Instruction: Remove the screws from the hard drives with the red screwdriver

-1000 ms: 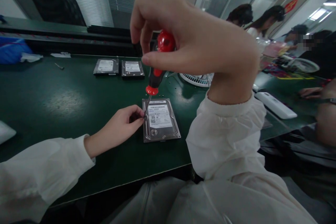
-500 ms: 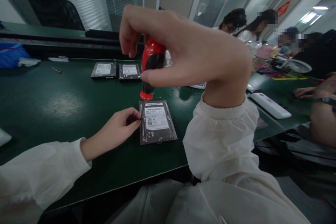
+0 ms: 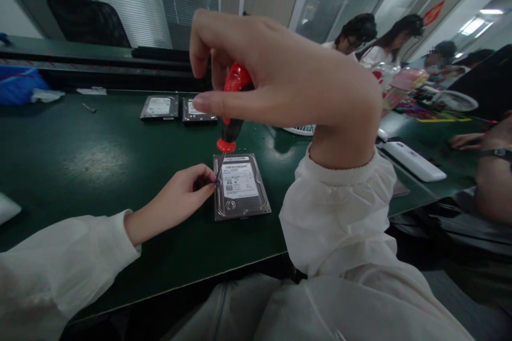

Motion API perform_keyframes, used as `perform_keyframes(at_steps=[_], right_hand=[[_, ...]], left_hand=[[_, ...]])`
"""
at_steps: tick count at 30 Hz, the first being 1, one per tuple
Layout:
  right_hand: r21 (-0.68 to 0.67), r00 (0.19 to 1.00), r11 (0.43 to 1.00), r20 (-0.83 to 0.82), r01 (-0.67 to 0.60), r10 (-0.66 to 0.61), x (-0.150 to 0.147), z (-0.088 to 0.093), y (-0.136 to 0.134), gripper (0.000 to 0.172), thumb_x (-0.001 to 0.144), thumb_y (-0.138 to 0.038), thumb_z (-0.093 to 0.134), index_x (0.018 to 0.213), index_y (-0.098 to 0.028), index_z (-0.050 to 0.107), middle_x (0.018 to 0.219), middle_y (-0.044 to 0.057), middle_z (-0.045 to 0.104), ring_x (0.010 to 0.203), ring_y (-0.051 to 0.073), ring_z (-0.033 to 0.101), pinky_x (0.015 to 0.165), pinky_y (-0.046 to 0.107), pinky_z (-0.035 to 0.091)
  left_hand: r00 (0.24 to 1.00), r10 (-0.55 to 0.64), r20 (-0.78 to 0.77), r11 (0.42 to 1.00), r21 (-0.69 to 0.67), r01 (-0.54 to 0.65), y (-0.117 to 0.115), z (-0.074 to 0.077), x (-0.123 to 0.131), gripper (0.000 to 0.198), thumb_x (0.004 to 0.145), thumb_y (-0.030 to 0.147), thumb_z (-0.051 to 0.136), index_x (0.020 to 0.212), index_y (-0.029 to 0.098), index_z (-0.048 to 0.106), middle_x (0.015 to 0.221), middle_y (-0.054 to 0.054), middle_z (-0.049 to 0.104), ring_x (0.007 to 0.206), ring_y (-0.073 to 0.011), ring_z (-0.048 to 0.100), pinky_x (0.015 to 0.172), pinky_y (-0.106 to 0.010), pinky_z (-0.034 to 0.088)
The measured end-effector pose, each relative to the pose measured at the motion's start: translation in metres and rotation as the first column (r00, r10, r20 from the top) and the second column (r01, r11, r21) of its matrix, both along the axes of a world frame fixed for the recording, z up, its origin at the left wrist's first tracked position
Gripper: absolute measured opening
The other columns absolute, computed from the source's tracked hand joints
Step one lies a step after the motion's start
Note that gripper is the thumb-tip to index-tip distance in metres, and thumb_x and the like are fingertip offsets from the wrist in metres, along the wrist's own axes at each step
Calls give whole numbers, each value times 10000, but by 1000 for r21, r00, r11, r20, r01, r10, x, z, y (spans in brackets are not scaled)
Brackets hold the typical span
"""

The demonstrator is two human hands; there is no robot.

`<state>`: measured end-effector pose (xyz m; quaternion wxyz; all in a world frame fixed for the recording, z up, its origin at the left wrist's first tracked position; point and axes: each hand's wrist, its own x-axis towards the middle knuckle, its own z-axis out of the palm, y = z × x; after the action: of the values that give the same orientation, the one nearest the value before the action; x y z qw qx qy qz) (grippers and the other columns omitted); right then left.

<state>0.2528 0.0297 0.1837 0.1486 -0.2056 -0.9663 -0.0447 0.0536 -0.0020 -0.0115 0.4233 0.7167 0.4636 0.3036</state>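
Note:
A hard drive lies label up on the green table in front of me. My right hand is wrapped from above around the red and black handle of a screwdriver, its thumb across the near side. The screwdriver leans slightly, and its thin shaft runs down to the drive's left edge. Beside that edge, the thumb and index finger of my left hand are pinched together at the screwdriver's tip. Whatever sits between those fingertips is too small to make out.
Behind lie two more hard drives and several tiny screws. A white dish is partly hidden behind my right wrist. A white device lies to the right, near another person's arm. A blue bag sits far left.
My right hand has turned on the screwdriver handle: the thumb has swung up and left across it. The handle's top leans a little further right. My left hand stays at the drive's edge.

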Motion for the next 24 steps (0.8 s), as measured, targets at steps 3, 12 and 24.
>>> perform_keyframes(at_steps=[3, 12, 24], right_hand=[[-6, 1000, 1000, 9, 9, -9, 0, 0, 3, 307, 917, -333, 544, 1132, -115, 524, 987, -1, 596, 876, 80, 541, 849, 233, 421], [-66, 999, 997, -19, -46, 45, 5, -1, 6, 417, 937, -438, 533, 1150, -79, 551, 1075, 62, 615, 886, 105, 562, 808, 248, 440], [-67, 1000, 998, -13, -15, 15, 5, 1, 3, 420, 941, -437, 546, 1176, -90, 537, 1088, 60, 624, 914, 118, 576, 842, 264, 451]], left_hand=[[1000, 10, -26, 1000, -6, -10, 0, 0, 0, 224, 880, 433, 600, 898, 211, 608, 902, -20, 675, 858, -231, 641, 766, -374, 501], [1000, 2, -23, 1000, 6, -2, 0, 1, -1, 215, 883, 419, 595, 906, 206, 612, 911, -23, 682, 841, -225, 646, 756, -374, 502], [1000, 0, -21, 1000, 24, 0, 1, -1, 0, 196, 881, 406, 598, 903, 212, 613, 881, -11, 678, 823, -215, 640, 750, -365, 496]])
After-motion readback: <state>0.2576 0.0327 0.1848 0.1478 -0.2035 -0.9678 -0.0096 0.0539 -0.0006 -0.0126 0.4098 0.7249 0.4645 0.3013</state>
